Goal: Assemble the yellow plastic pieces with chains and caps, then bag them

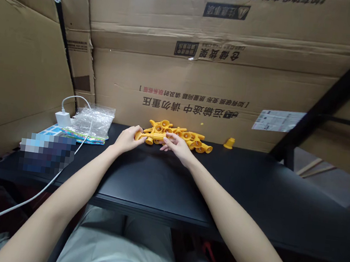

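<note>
Both hands hold one yellow plastic horn-shaped piece (155, 136) level above the black tabletop. My left hand (130, 139) is closed around its flared end, fingers wrapped at the left. At the other end my right hand (177, 147) pinches it between thumb and fingers, hiding that tip. Just behind and to the right lies a pile of similar yellow pieces (196, 144), several with open flared mouths towards me. A single short yellow bell-shaped piece (229, 143) stands apart, farther right near the cardboard.
Cardboard (182, 76) walls the back of the black tabletop (155, 184). At left are a white charger (63, 118), its cable (48, 184), a clear plastic bag (94, 121) and a blurred-out object (47, 153). A black metal post (323, 97) rises on the right.
</note>
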Motion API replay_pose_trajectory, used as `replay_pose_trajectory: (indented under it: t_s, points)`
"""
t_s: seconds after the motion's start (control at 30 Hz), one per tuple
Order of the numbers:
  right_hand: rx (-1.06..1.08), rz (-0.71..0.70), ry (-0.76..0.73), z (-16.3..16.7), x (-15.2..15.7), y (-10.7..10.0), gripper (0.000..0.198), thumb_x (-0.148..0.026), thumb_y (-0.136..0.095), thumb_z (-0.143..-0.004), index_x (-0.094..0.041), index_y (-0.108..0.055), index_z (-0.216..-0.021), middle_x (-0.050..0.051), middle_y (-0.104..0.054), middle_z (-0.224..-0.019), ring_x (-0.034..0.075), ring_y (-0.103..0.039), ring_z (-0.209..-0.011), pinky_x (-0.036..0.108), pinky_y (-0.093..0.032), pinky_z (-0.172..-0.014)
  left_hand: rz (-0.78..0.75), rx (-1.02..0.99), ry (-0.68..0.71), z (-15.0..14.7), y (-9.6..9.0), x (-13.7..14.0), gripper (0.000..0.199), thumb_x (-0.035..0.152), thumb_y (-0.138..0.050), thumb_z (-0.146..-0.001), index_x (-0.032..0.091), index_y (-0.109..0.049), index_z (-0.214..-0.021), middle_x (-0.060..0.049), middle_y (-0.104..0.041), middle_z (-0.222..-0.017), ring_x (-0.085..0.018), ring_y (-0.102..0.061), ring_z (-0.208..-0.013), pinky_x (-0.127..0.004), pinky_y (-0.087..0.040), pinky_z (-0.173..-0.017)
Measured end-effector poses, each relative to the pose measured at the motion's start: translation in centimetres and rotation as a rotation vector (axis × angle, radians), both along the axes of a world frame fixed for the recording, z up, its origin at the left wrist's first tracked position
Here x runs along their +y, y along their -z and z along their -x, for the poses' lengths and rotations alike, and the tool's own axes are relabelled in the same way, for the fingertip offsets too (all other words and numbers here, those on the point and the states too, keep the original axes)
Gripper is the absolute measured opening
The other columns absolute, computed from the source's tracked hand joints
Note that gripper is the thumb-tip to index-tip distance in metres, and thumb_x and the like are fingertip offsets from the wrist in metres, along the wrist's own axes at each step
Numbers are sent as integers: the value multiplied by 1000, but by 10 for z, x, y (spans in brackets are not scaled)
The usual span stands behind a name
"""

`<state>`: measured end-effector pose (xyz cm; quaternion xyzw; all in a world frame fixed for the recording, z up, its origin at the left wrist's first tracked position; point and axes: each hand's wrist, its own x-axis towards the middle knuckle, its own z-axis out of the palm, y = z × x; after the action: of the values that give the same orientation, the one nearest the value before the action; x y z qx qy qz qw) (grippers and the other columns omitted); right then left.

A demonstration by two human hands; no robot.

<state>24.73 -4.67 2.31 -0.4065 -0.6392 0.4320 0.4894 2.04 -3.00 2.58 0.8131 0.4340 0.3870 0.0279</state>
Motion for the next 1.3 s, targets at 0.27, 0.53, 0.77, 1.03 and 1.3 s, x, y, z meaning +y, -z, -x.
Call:
replay_pose_trajectory:
  t_s: [0.27, 0.53, 0.77, 1.03, 1.3]
  points:
    - [130, -258, 274, -22, 19, -2, 54, -56, -65, -71, -23, -46, -109, 4, -62, -91, 17, -67, -76, 34, -55, -76, 55, -14, -30, 7, 15, 13, 49, 40, -50, -87, 19, -43, -130, -9, -58, -111, -18, -58, -93, -32, -47, -86]
    - [-60, -560, 876, -75, 33, 0, 52, -43, -52, -81, -19, -39, -125, 13, -56, -111, 21, -63, -90, 37, -51, -82, 264, 320, -174, 20, 41, 33, 30, 26, -44, -88, 22, -62, -111, -10, -58, -123, -24, -53, -112, -42, -43, -95]
    - [-398, -521, 885, -100, 41, 25, 40, -28, -53, -74, -17, -54, -113, 14, -60, -113, 26, -58, -102, 44, -46, -92, 213, 352, -229, 14, 32, 25, 19, 27, -49, -86, 20, -64, -94, -9, -61, -104, -24, -55, -101, -38, -44, -84]
    - [-375, -243, 695, -106, 53, 36, 40, -23, -44, -73, -15, -62, -109, 13, -63, -116, 26, -58, -108, 44, -42, -98, 171, 311, -261, 6, 26, 18, 10, 23, -52, -80, 18, -55, -72, -7, -60, -92, -23, -56, -93, -35, -41, -78]
    - [-266, -337, 837, -113, 54, 33, 36, -26, -45, -72, -16, -65, -101, 13, -64, -113, 25, -57, -107, 43, -40, -98, 95, 180, -372, 7, 7, 10, 11, 23, -52, -77, 19, -51, -68, -5, -58, -87, -20, -56, -86, -31, -39, -71]
